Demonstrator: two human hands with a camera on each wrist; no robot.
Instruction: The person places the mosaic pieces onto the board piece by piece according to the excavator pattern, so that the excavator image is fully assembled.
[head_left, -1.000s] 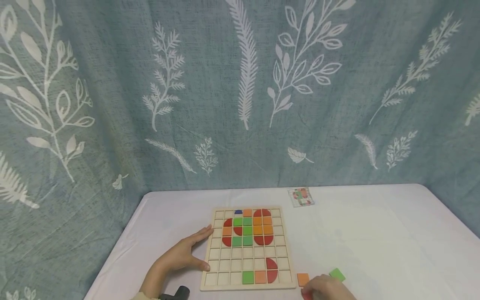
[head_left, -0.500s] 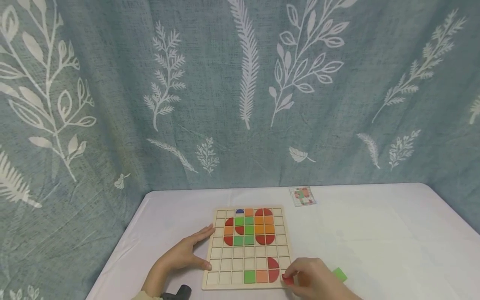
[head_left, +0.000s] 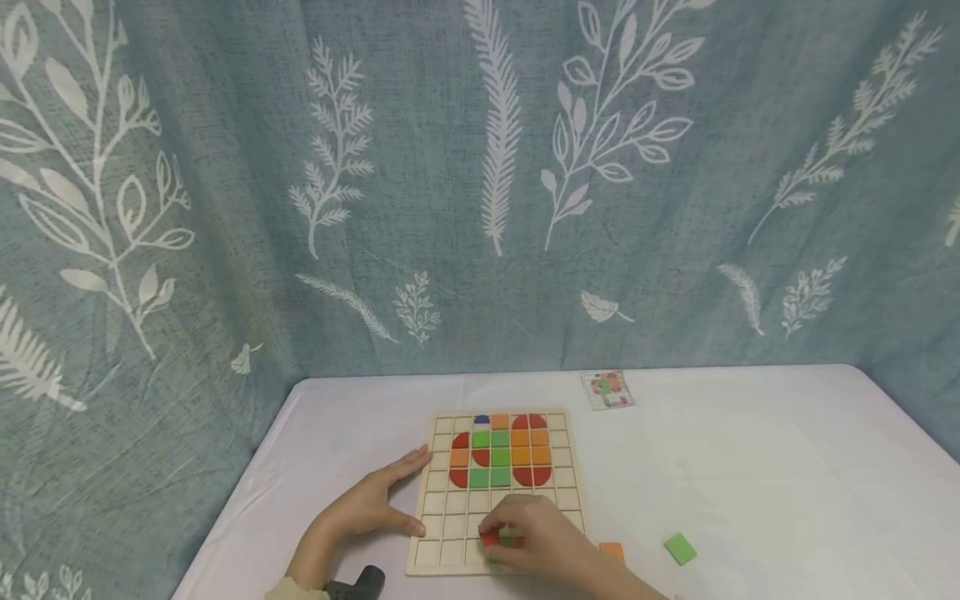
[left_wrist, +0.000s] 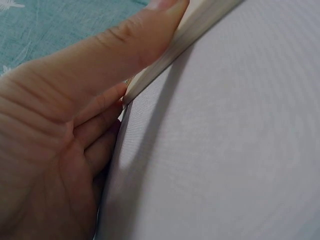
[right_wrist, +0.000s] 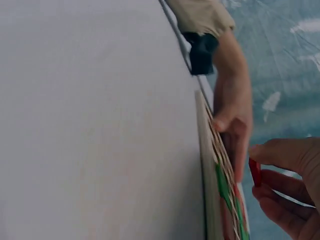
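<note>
A wooden grid board [head_left: 456, 527] lies on the table, with red, orange and green tiles and one blue half-round set in several squares. My right hand [head_left: 536, 533] is over the board's front part, pinching a red tile [right_wrist: 255, 172] between thumb and fingers. It covers part of the front row of tiles. At the board's left edge rests my left hand [head_left: 367, 504], fingers extended along the side and thumb spread toward the near corner. The left wrist view shows that thumb [left_wrist: 125, 40] against the board's edge [left_wrist: 165, 62].
An orange tile [head_left: 612, 552] lies just right of the board, partly behind the right forearm. Farther right is a loose green tile [head_left: 680, 548]. Toward the back of the white table [head_left: 750, 450] lies a small pattern card [head_left: 607, 390]. A leaf-print curtain [head_left: 450, 208] hangs behind.
My right hand took the red tile from the table beside the board's front right corner and carried it left, over the front rows. My left hand has stayed at the board's edge.
</note>
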